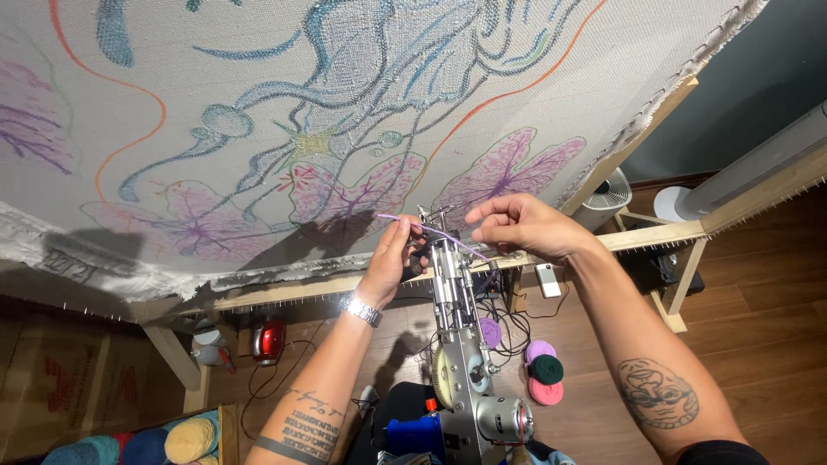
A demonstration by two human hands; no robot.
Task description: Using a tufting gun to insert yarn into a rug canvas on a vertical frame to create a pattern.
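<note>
Both hands work at the tip of the tufting gun (461, 344). The left hand (392, 258) pinches the purple yarn (431, 231); the right hand (517, 226) pinches its other end. Threading looks unfinished; the cloth (258, 103) is partly tufted.

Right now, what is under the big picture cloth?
Under the stretched cloth sit a red lamp-like thing, cables and yarn rolls. The wooden frame hides the rest.
</note>
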